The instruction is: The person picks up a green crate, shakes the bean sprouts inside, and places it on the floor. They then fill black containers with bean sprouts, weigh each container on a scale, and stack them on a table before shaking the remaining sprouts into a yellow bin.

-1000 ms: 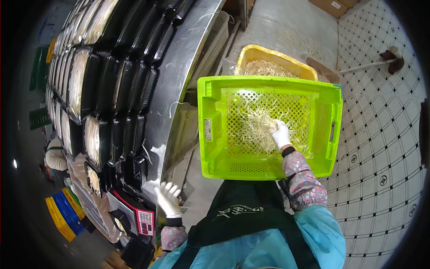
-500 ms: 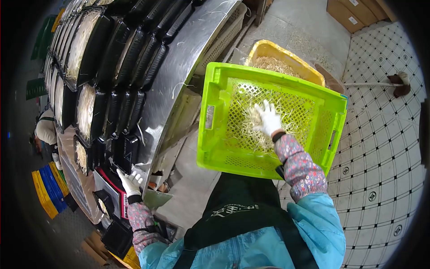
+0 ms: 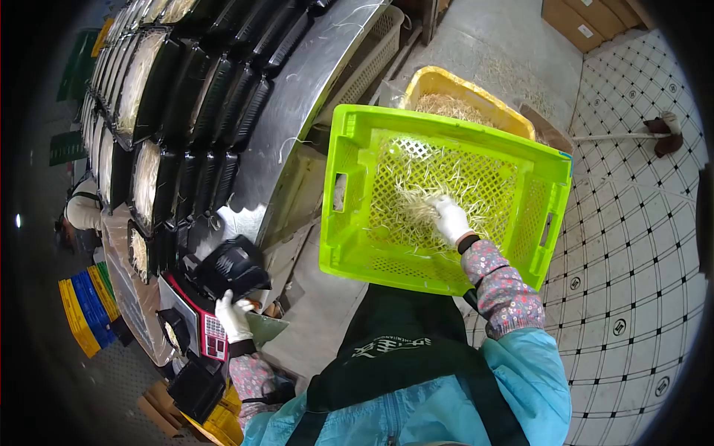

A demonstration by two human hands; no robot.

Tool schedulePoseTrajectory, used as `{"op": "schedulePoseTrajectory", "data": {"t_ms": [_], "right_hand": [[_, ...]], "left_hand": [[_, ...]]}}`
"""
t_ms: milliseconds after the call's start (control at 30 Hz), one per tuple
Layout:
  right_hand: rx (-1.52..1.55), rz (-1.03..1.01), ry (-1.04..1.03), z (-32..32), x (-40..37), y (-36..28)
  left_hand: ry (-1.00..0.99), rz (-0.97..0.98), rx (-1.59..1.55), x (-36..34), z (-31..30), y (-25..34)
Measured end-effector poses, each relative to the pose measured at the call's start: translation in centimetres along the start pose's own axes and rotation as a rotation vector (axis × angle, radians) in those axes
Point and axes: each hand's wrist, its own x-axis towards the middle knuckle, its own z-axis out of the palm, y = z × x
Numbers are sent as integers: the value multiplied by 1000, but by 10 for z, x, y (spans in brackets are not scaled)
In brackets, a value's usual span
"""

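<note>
My left hand (image 3: 233, 316), in a white glove, is closed on the lower edge of a black plastic tray (image 3: 234, 266). This tray tilts beside a red scale (image 3: 214, 343). Inside a bright green slotted crate (image 3: 349, 256), my right hand (image 3: 450, 221), also gloved in white, has its fingers curled into a bunch of thin pale sprouts (image 3: 418, 212). More sprouts lie loose across the crate's mesh floor. Part of the bunch is hidden under the right fingers.
Stacked black trays (image 3: 190, 97), several with sprouts in them, line the metal table (image 3: 297, 97) at left. A yellow tub (image 3: 465, 83) stands behind the crate. Another person (image 3: 84, 208) is at far left. Cardboard boxes (image 3: 584, 22) sit at upper right.
My left hand has taken hold of the black tray and drawn it off the stack, towards me. My right hand's spread fingers have closed into the sprouts, slightly lower in the crate.
</note>
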Motion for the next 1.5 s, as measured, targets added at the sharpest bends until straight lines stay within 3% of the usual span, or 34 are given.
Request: {"op": "schedulePoseTrajectory", "data": {"t_ms": [33, 100, 167, 267, 400, 467, 500, 533, 567, 633, 700, 733, 800, 900, 1033, 1100, 1133, 1233, 1333, 1367, 1433, 1500], "right_hand": [[-1, -8, 0, -5, 1, 3], [165, 162, -75, -14, 1, 13], [267, 183, 4, -39, -10, 15], [845, 221, -138, -94, -20, -5], [846, 116, -151, -143, -28, -67], [671, -87, -186, -138, -24, -100], [440, -209, -165, -119, -19, -100], [291, -218, -133, -113, -19, -109], [143, -227, -99, -109, -19, -113], [442, -261, 20, -117, -18, -94], [664, 42, 42, -122, -24, -56], [662, 43, 42, -115, -31, -35], [273, 353, 185, -78, -51, 9], [55, 619, 49, -11, -70, 25], [41, 459, 4, 47, -71, 4], [176, 318, 95, 55, -68, 1], [288, 420, 128, 31, -61, -10], [-21, 385, 196, 1, -41, -19], [-281, 53, -100, 14, -39, -50], [-280, 47, -102, 26, -42, -49], [-672, -253, -247, 57, -43, -41], [-305, -241, -178, 56, -40, -15]], "left_hand": [[-72, 13, 93, -26, 25, 9], [-258, -7, 244, -63, 78, 16], [-463, -16, 259, -69, 124, 3], [-699, 5, 309, -75, 187, -24], [-804, 21, 424, -94, 251, -74], [-887, -27, 448, -111, 275, -94], [-934, -63, 451, -113, 284, -107], [-939, -123, 468, -114, 291, -114], [-944, -124, 475, -111, 291, -118], [-882, -233, 366, -101, 282, -119], [-815, -282, 294, -87, 263, -114], [-798, -274, 267, -82, 253, -111], [-765, -288, 223, -75, 236, -106], [-716, -319, 157, -77, 223, -100], [-727, -286, 101, -86, 205, -85], [-718, -264, 79, -79, 191, -85], [-705, -258, 74, -77, 185, -84], [-681, -248, 66, -74, 175, -84], [-662, -234, 70, -79, 172, -79], [-658, -227, 80, -81, 172, -78], [-662, -219, 88, -84, 168, -77], [-680, -214, 70, -86, 165, -74]]}}
